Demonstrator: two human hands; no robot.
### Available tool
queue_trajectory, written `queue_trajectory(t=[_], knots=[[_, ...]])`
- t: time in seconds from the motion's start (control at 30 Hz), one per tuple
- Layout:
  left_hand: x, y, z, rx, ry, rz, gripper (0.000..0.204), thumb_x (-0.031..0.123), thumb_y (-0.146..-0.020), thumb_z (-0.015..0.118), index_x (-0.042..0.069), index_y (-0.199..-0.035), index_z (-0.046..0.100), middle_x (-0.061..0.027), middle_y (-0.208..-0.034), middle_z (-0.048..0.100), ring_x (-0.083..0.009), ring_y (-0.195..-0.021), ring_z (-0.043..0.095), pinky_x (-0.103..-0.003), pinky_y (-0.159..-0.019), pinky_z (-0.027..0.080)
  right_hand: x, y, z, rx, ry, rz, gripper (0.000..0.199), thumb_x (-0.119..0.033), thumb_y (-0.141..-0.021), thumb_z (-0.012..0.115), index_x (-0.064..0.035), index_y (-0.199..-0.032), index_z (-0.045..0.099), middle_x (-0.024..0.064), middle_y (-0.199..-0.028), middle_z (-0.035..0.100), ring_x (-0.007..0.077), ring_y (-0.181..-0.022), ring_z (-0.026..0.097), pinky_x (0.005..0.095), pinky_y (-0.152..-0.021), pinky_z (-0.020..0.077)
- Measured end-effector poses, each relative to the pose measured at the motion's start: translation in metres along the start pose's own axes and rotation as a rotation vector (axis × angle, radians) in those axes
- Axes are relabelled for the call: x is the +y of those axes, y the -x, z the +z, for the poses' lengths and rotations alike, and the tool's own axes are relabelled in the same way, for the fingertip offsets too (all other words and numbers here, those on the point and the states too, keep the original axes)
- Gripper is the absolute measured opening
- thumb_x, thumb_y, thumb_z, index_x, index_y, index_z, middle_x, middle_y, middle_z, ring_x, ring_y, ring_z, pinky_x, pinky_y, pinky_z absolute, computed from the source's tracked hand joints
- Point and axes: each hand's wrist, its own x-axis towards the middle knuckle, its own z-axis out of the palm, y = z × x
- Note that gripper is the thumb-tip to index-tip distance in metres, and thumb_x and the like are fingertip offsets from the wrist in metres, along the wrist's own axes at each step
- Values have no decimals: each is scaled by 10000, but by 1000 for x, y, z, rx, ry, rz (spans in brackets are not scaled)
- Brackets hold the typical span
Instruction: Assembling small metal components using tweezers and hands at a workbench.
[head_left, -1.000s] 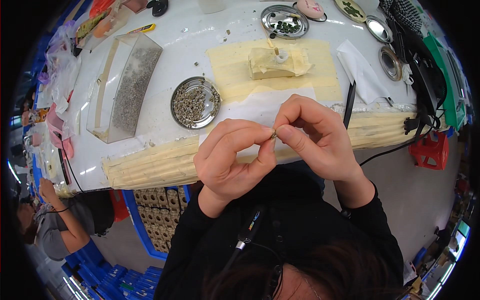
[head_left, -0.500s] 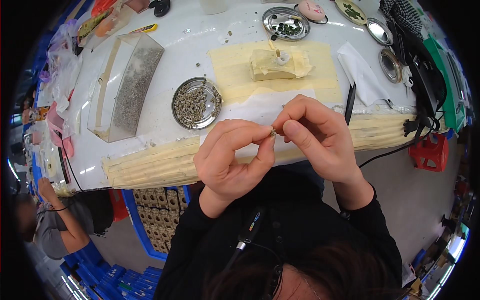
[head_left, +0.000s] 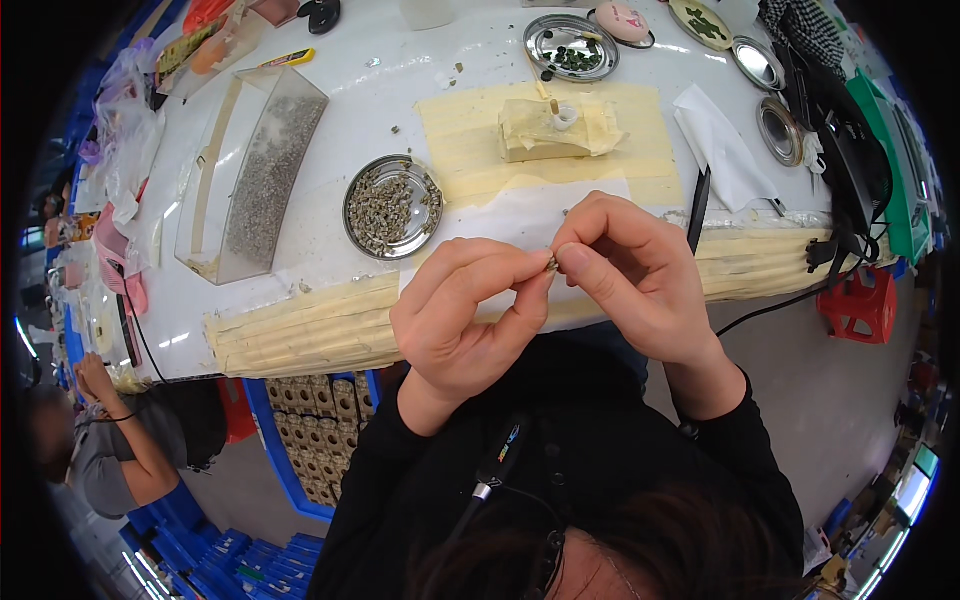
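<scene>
We pinch a tiny metal piece [head_left: 551, 264] between our left hand [head_left: 470, 320] and right hand [head_left: 630, 270], both closed on it, above the white table's [head_left: 330, 120] near edge; since a second ago, nothing has shifted, so the fiddling continues.

Workshop: taped workbench [head_left: 330, 330], metal parts dishes [head_left: 392, 207], stacked crates [head_left: 215, 560]

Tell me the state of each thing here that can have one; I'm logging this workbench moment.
left hand: raised, fingertips pinching the small part
right hand: raised, pinching the same part
small part: held between both hands
round metal dish: full of small pieces
clear tray: holds a layer of grey bits
far metal dish: a few dark pieces inside
</scene>
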Motion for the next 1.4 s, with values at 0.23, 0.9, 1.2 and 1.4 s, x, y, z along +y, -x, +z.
queue_trajectory(t=[0.23,0.9,1.2,1.4], knots=[[2,1,0,-27,11,-36,215,-116,-683,711,-38,-877,661,-112,-810,647,-180,-720,607,-253,-638,472,0,0,0,31,-23,12,73,-58,-887,612,15,-883,619,16,-796,582,72,-728,518,219,-656,422],[2,2,-1,-46,23,-45,208,-131,-694,695,-45,-878,651,-108,-816,637,-168,-729,584,-245,-654,453,0,-1,-2,6,104,-73,72,-58,-872,623,13,-866,615,34,-785,591,93,-726,540,233,-675,441],[5,-4,-1,-143,-118,-219,146,-90,-721,693,-24,-847,658,-67,-763,623,-104,-617,575,-208,-579,452,-7,2,-15,132,47,-59,102,-69,-909,600,32,-899,593,43,-851,617,92,-795,566,234,-756,456],[8,-3,0,-270,-201,-386,101,-50,-752,688,-12,-842,661,-35,-728,596,-70,-569,534,-204,-515,411,-6,7,-29,153,103,-78,102,-67,-915,593,34,-900,593,53,-859,621,97,-809,568,236,-765,456]])
